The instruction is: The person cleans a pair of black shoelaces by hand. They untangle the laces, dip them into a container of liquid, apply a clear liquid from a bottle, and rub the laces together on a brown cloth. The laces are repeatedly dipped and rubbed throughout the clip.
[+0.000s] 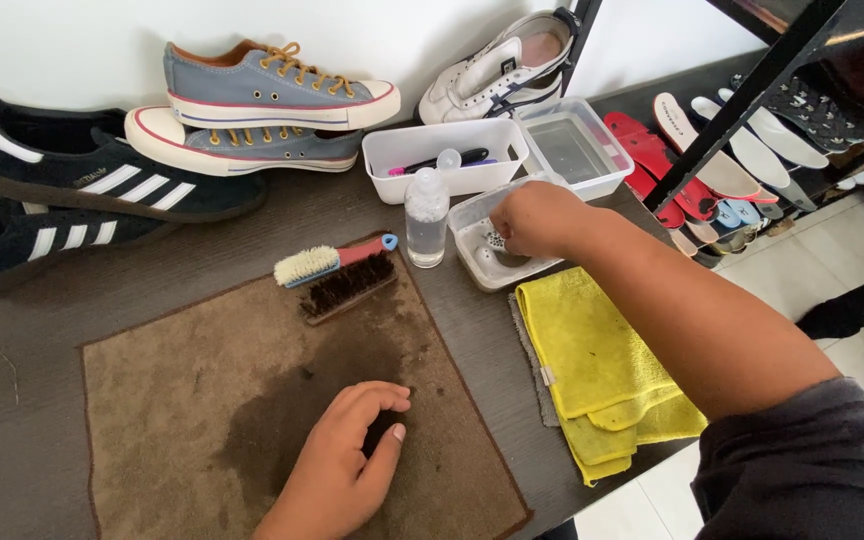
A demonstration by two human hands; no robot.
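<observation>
Fingers of my right hand dip into the small tub at 1 o'clock, grasp hidden | left hand curled, empty, on the damp brown mat | brushes idle at 12 | shoes all unhandled.

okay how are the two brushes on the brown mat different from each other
The small brush has pale bristles and a pink and blue handle; the wooden brush has dark brown bristles on a plain wood back. The small brush is slimmer and shows a distinct handle; the wooden brush is a broader block. Both lie side by side at the top edge of the brown mat, untouched by either hand.
</observation>
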